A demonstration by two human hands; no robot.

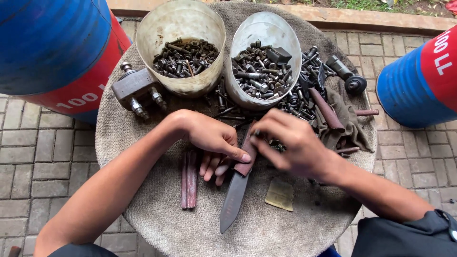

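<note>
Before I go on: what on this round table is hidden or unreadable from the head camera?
- Knife handle: mostly covered by the left hand and right hand.
- What the right hand's fingertips pinch: too small and blurred.
- Lower layers in both bolt tubs: buried by bolts on top.
- Blue drums: cut off by the frame edges.

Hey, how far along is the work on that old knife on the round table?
Looks done: the dark rusty knife blade already sits in its reddish-brown handle. In hand: the left hand steadies the handle while the right hand works at its top end; with what is hidden. Left: two loose reddish-brown slats lie unused beside it, and bolts fill two cut pale plastic tubs.
</note>
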